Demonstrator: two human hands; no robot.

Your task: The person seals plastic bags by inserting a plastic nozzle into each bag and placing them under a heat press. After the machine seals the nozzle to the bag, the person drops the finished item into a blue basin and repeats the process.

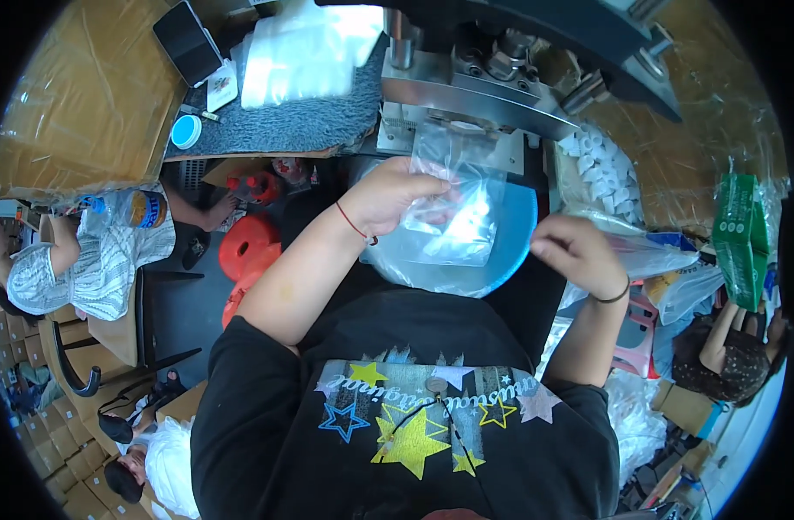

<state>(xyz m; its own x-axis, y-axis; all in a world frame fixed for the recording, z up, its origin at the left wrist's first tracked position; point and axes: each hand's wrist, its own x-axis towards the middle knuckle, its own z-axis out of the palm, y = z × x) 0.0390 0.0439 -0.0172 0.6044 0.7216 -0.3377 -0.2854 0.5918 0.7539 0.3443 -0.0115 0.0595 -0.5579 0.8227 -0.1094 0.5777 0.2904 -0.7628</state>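
Observation:
My left hand point(401, 201) is closed on a clear plastic bag point(468, 230), thumb on top. The bag's upper end reaches the metal base of a press machine point(484, 91); whether it lies under the press head I cannot tell. Below the bag, a light-blue basin point(525, 221) sits at my lap with more clear plastic in it. To the right of the basin's rim, my right hand point(581, 256) hangs with its fingers curled in and the thumb close to them. Nothing shows in it.
A stack of clear bags point(302, 56) lies on a grey cloth-covered table point(315, 126), near a tablet point(187, 43) and a blue-lidded jar point(185, 132). White cut pieces point(603, 169) are heaped right of the press. A red stool point(248, 247) stands at left. Other people sit on both sides.

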